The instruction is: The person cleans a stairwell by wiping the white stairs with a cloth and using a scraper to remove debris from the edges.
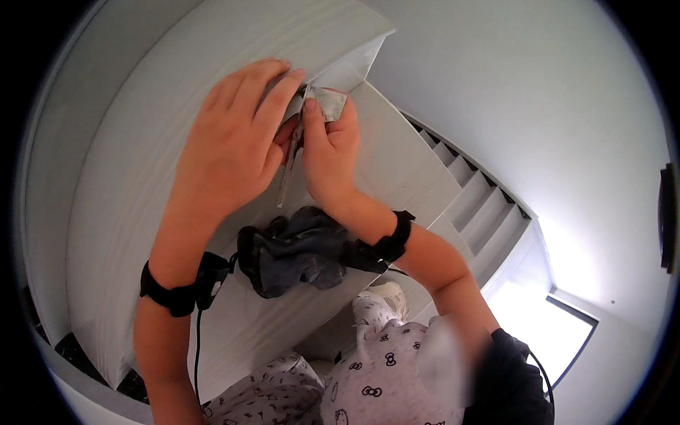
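Note:
My right hand is closed around a small whitish, squarish flat piece, with its thumb pressed on the near face. Beside that piece a thin, dirty strip points down toward me; whether the two are joined is hidden by the fingers. My left hand reaches over from the left, its fingers stretched out and partly spread. Its fingertips come close to the top of the flat piece, and its thumb lies by the strip. Below both hands a crumpled dark grey cloth item rests on the pale stone surface.
Pale stair steps run downward at the right along a plain wall. A raised stone edge stands just past my hands. Black straps with a cable circle my forearms. My shoe is below the cloth item.

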`<move>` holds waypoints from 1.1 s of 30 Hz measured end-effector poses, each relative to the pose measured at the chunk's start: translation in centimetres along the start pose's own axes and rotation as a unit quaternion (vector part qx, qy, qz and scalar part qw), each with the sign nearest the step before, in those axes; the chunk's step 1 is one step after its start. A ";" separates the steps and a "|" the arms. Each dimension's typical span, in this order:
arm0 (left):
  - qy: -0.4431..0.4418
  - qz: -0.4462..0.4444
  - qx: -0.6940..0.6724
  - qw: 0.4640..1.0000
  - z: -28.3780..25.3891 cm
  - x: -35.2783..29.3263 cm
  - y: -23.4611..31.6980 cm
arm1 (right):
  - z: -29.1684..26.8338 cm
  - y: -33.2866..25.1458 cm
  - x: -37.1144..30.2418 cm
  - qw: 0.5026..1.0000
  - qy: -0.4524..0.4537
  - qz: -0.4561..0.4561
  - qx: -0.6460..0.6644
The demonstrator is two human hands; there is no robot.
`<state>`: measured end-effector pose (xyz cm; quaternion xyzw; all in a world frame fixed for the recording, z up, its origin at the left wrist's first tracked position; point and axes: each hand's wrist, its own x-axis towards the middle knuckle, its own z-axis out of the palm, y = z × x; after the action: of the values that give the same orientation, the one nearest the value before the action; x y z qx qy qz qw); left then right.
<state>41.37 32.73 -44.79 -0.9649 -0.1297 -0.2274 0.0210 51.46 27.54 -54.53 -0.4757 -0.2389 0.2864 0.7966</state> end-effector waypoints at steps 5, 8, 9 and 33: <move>-0.014 -0.001 0.009 1.000 0.0 0.0 0.0 | -1.7 -2.1 3.7 0.998 0.026 0.013 0.054; -0.008 0.004 0.018 1.000 0.1 -0.1 0.1 | -1.9 -2.1 3.1 0.997 -0.017 0.024 0.070; -0.013 0.000 0.017 1.000 0.0 -0.2 0.0 | -1.3 -1.8 1.7 0.996 -0.051 0.035 0.062; -0.041 -0.008 0.033 0.999 -0.5 -0.1 0.0 | -2.5 -3.4 5.2 1.000 -0.002 -0.002 -0.003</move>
<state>41.10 32.67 -44.40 -0.9712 -0.1455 -0.1832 0.0454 57.63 28.22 -52.05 -0.4766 -0.2423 0.2848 0.7957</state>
